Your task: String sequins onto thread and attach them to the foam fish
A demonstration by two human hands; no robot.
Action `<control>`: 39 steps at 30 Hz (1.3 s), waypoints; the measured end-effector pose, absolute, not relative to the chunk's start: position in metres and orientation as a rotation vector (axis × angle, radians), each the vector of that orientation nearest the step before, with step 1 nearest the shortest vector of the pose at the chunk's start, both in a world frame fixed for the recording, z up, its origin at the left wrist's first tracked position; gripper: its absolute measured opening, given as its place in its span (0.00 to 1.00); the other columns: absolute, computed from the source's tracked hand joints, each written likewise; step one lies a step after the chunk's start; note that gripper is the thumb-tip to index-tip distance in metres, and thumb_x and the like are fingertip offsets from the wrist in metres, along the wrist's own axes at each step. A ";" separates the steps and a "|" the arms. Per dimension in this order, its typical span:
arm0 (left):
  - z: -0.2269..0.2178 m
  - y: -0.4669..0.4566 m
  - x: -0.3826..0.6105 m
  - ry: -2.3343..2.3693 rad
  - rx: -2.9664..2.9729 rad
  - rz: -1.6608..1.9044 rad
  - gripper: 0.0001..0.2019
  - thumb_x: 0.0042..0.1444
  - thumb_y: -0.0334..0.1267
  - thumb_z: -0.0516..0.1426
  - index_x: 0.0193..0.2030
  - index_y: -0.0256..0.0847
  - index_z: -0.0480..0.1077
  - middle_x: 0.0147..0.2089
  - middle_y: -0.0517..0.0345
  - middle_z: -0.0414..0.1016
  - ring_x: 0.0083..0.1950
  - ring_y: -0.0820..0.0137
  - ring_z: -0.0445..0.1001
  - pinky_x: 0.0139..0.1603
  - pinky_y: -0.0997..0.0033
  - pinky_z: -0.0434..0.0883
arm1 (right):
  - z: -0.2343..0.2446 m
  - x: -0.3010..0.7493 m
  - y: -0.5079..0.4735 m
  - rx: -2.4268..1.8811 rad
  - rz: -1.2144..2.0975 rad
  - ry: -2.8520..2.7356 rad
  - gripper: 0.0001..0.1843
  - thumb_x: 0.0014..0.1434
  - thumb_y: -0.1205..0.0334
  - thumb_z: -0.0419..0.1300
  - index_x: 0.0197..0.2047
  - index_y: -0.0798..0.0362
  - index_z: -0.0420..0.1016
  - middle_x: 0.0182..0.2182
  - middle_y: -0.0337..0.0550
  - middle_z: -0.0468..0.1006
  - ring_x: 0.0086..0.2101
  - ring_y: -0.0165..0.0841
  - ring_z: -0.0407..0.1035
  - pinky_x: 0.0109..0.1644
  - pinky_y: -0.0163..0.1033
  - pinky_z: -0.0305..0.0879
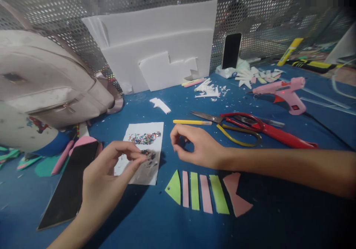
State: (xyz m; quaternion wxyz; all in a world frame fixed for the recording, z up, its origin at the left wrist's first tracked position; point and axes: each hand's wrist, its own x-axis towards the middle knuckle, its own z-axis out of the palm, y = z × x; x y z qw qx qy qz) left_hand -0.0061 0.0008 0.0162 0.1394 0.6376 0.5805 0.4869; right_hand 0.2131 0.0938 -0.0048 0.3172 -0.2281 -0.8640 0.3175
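Two hands curl: the left hand (101, 174) pinches just over glittery bits (146, 138) on white paper (146, 175); the right hand (205, 147) bends loosely beside the paper. Whether either grips anything, I cannot tell. A light pinch should limit scattering.

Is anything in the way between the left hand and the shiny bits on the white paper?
Nothing visible is: the left hand is over the white paper, close by the shiny bits, with the right hand off to one side.
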 end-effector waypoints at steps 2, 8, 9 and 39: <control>0.014 -0.001 -0.005 1.635 1.929 1.341 0.06 0.53 0.31 0.63 0.36 0.45 0.72 0.33 0.65 0.73 0.35 0.73 0.72 0.40 0.72 0.70 | -0.005 0.212 0.095 -0.602 0.781 -2.292 0.07 0.57 0.71 0.56 0.39 0.53 0.65 0.35 0.39 0.73 0.35 0.29 0.65 0.38 0.35 0.59; 0.009 -0.003 -0.008 1.616 2.086 1.120 0.06 0.57 0.32 0.60 0.39 0.47 0.69 0.34 0.65 0.73 0.37 0.72 0.72 0.41 0.71 0.68 | -0.008 0.213 0.098 -0.273 0.596 -2.505 0.05 0.66 0.63 0.57 0.43 0.52 0.74 0.37 0.39 0.78 0.41 0.32 0.66 0.46 0.39 0.57; 0.009 -0.003 -0.009 1.622 2.104 1.100 0.06 0.58 0.32 0.60 0.39 0.47 0.69 0.34 0.65 0.73 0.36 0.72 0.72 0.41 0.71 0.69 | -0.009 0.213 0.098 -0.243 0.571 -2.509 0.06 0.66 0.61 0.57 0.43 0.53 0.74 0.37 0.39 0.78 0.40 0.32 0.66 0.46 0.39 0.57; 0.017 0.029 -0.046 1.425 2.311 0.555 0.06 0.59 0.36 0.57 0.33 0.45 0.75 0.39 0.55 0.75 0.42 0.66 0.75 0.43 0.68 0.73 | -0.001 0.214 0.096 -0.554 1.132 -2.223 0.05 0.66 0.66 0.52 0.40 0.55 0.68 0.36 0.41 0.75 0.36 0.27 0.68 0.37 0.34 0.60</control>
